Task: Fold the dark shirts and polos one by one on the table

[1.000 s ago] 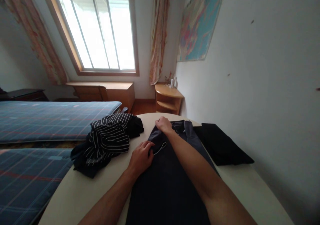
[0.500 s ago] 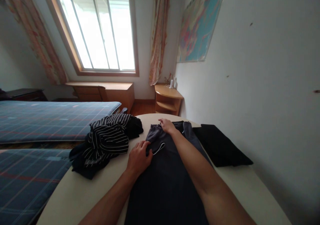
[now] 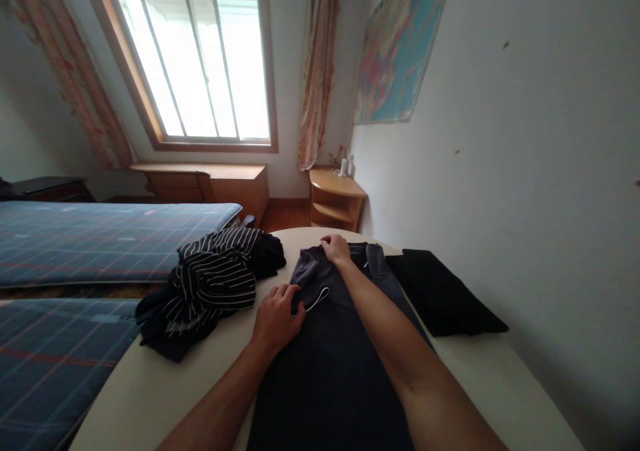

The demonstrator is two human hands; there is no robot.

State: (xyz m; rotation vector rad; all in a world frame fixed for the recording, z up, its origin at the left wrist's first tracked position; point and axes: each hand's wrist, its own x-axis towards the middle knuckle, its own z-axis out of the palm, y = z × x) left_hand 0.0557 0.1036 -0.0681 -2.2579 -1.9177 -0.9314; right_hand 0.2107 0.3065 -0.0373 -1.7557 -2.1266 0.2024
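Observation:
A dark grey garment [image 3: 330, 364] with a white cord loop [image 3: 319, 298] lies spread lengthwise on the pale round table [image 3: 115, 397]; its exact kind is hard to make out. My left hand [image 3: 278, 317] rests on its left edge, beside the loop, with thumb and fingers apart. At the far edge, my right hand [image 3: 335, 249] has its fingers closed on the fabric near the top. My right forearm lies across the garment's right part and hides some of it. A second bit of white cord shows near the top right.
To the left sits a heap of black-and-white striped clothing [image 3: 220, 277], next to a bed with a blue plaid mattress [image 3: 110, 237]. A folded black cloth [image 3: 440, 294] lies at right, near the wall. Beyond the table stands a wooden corner shelf [image 3: 337, 184].
My right hand has shifted slightly to the right and its fingers have curled in on the garment's far edge. My left hand stays almost where it was.

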